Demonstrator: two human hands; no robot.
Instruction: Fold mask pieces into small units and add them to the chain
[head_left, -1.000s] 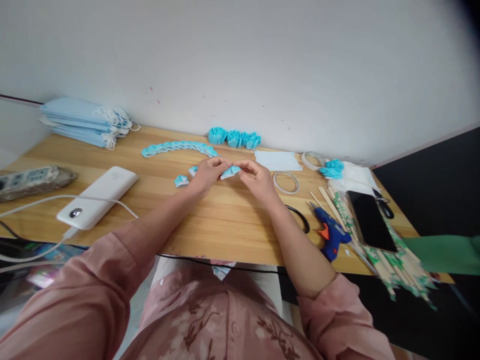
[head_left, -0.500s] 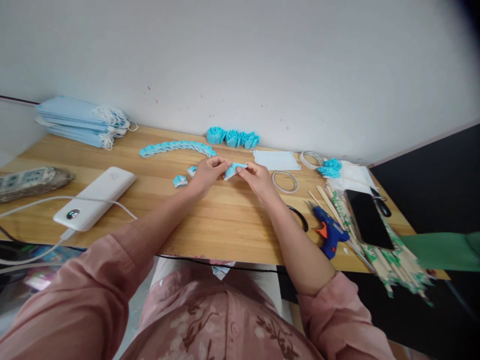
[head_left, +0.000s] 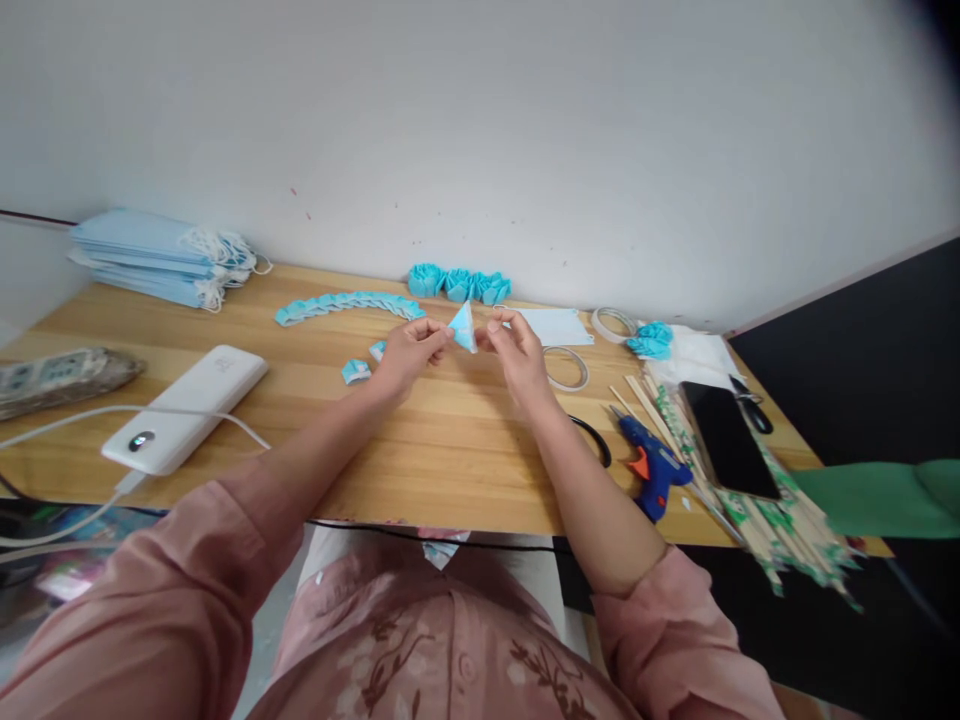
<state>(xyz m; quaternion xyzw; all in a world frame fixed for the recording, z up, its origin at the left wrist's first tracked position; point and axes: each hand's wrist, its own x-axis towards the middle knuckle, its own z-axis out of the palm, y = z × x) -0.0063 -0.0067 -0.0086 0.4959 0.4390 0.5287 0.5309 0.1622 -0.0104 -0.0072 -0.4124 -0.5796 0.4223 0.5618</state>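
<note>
Both hands meet over the middle of the wooden table (head_left: 450, 450). My left hand (head_left: 405, 355) pinches a small folded light-blue piece (head_left: 463, 327) that stands up between the hands. My right hand (head_left: 516, 355) holds its other side with thumb and fingertips. Two more small blue folded pieces (head_left: 356, 371) lie on the table just left of my left hand. A curved row of folded blue pieces (head_left: 345, 304) lies behind them. Blue rosettes (head_left: 457, 283) sit by the wall.
A stack of blue face masks (head_left: 150, 258) sits far left, with a white power bank (head_left: 187, 407) and power strip (head_left: 52, 375) nearer. To the right are a flat mask (head_left: 551, 325), tape rings (head_left: 570, 368), a blue glue gun (head_left: 652, 465), wooden sticks (head_left: 750, 490), a phone (head_left: 727, 438) and scissors.
The blue piece was lying low between my hands; it is now lifted and turned upright into a triangle shape. Both hands rose slightly off the table.
</note>
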